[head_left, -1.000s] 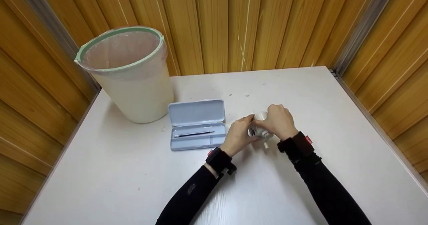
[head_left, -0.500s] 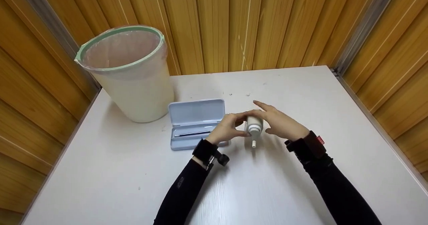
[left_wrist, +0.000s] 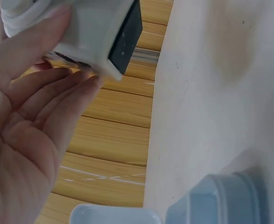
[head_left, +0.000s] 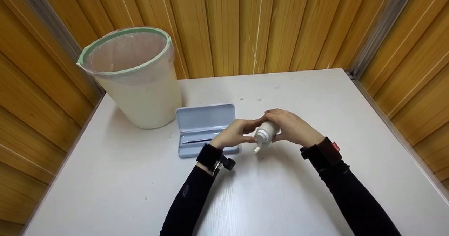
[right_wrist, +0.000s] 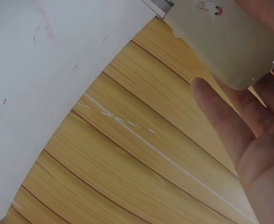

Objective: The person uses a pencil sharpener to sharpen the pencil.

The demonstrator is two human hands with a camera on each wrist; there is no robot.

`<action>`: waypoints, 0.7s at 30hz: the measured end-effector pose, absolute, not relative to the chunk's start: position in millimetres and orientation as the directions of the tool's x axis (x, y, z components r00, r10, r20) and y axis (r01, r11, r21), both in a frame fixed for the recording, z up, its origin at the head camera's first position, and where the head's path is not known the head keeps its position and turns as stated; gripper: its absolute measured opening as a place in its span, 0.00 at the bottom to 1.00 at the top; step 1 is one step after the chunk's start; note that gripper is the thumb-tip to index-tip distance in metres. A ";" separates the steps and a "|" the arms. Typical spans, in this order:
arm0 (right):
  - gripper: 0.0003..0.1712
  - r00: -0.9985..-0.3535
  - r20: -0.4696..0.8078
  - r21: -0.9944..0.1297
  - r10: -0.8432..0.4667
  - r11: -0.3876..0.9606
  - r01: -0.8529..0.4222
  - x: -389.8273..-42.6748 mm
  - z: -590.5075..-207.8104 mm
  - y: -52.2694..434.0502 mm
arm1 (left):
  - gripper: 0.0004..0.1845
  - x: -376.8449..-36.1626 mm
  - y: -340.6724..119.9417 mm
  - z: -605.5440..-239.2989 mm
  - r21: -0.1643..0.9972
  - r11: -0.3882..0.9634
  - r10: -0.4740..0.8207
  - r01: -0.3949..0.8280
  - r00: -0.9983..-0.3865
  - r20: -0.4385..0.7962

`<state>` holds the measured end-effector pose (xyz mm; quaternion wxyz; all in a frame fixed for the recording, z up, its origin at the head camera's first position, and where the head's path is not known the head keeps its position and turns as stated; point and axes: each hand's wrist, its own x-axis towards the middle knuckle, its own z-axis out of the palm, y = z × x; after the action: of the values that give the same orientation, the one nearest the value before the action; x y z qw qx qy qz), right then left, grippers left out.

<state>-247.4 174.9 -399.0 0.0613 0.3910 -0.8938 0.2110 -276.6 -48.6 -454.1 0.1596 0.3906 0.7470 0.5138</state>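
Note:
A small off-white hand-crank pencil sharpener is held over the table between both hands, its crank end with a white knob pointing toward the lower left. My left hand grips it from the left, thumb on the near side. In the left wrist view the sharpener's body shows a dark panel at one end. From the right, my right hand holds the far end, fingers over the top and thumb below. A little printed picture shows on the body in the right wrist view.
An open light-blue pencil case lies just left of the hands, partly behind the left hand, with a pencil in it. Farther left stands a tall cream bin with a green rim and clear liner. Wood-panelled walls enclose the white table.
The sharpener has been turned and shifted slightly left, so its crank end faces the lower left. My right hand's fingers lifted off it half a second ago and now hold it again.

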 end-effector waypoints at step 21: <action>0.30 -0.833 0.326 -0.597 -0.447 0.587 -0.547 -261.0 -402.9 162.8 | 0.28 -271.6 -38.6 -452.7 0.896 0.232 0.435 0.379 -0.864 0.253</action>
<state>-261.0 162.8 -402.9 0.0705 0.2799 -0.8879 0.3582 -271.6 -38.6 -452.7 0.0250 0.2596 0.7844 0.5628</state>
